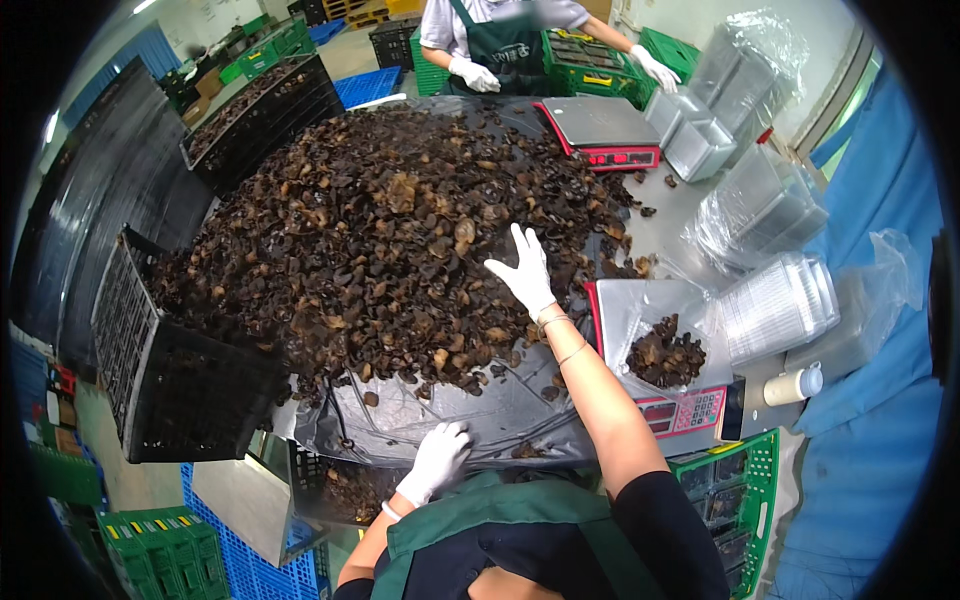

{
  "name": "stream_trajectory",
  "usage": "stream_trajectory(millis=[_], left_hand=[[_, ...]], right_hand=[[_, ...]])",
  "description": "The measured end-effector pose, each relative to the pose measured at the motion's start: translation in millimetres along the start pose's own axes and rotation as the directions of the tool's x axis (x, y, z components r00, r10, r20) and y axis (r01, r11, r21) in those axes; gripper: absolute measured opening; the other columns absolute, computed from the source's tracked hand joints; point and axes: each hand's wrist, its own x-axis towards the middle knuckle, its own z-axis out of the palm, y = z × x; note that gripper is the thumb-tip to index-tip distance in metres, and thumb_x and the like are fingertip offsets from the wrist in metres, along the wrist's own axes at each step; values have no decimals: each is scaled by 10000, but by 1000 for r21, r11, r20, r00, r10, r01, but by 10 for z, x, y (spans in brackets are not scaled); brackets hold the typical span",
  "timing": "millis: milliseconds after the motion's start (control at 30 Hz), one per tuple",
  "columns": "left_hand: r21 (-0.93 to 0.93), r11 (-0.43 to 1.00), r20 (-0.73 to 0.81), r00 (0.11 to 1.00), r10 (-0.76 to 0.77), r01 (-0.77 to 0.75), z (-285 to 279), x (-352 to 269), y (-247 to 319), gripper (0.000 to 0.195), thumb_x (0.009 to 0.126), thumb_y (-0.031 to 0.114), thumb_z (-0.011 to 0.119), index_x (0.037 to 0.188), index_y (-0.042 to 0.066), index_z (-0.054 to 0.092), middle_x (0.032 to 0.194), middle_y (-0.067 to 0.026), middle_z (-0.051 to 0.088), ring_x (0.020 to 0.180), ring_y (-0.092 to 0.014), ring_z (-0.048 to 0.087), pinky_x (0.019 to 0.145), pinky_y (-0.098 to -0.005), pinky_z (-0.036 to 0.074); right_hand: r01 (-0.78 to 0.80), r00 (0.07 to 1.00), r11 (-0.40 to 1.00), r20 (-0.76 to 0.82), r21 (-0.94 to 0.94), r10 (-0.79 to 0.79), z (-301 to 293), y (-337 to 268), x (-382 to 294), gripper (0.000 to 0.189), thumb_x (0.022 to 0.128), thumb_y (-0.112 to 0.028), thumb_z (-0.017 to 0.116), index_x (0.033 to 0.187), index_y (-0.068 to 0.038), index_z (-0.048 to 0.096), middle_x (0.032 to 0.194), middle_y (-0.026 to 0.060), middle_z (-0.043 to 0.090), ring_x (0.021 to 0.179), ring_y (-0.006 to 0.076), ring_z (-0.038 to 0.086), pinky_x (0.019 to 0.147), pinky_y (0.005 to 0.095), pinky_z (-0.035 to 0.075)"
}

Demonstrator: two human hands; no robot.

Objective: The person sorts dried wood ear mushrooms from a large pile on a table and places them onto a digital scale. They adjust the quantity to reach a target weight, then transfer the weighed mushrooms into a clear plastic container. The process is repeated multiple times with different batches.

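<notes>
A broad heap of dark brown, ear-shaped mushrooms (360,247) covers most of the table, which is lined with black plastic sheeting (405,420). My right hand (525,274), in a white glove, reaches over the heap's right side. Its fingers are spread, and nothing shows in them. At the table's near edge, my gloved left hand (442,454) rests on the sheeting with bent fingers; its palm is hidden. Right of my forearm, a clear plastic container (637,330) holding a small portion of mushrooms (666,354) stands on a red-edged digital scale (694,412).
A second digital scale (600,124) sits at the far right. Stacked clear containers (780,304) and a capped bottle (793,385) line the right side. Black crates (202,390) flank the heap at left. Across the table, a co-worker's gloved hand (656,69) touches clear containers (679,112).
</notes>
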Motion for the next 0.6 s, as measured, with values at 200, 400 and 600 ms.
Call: stream_trajectory(millis=[200, 400, 600], left_hand=[[-128, 933, 370, 889, -270, 336, -836, -1072, -501, 315, 774, 263, 732, 1030, 93, 661, 1042, -123, 651, 968, -322, 619, 842, -389, 505], [-465, 776, 14, 880, -475, 427, -1437, -726, -717, 439, 839, 271, 718, 1207, 50, 630, 1219, -152, 629, 1160, -289, 584, 1003, -372, 442], [-317, 904, -363, 844, -394, 286, -1444, 692, -1227, 562, 863, 236, 685, 1376, 109, 494, 1461, -133, 430, 1358, -295, 389, 1123, -391, 312]], right_hand=[[107, 992, 989, 77, -102, -99, 164, -292, 369, 1039, 703, -546, 778, 1525, -235, 224, 1571, 225, 138, 1409, 498, 146, 1110, 565, 257], [101, 987, 974, 146, -203, -72, 312, -485, 784, 1090, 670, -617, 767, 1532, -273, 196, 1587, 202, 89, 1422, 497, 102, 1064, 627, 276], [115, 993, 959, 44, -260, -107, 420, -467, 995, 1042, 708, -592, 753, 1530, -228, 225, 1587, 191, 120, 1439, 452, 108, 1095, 586, 256]])
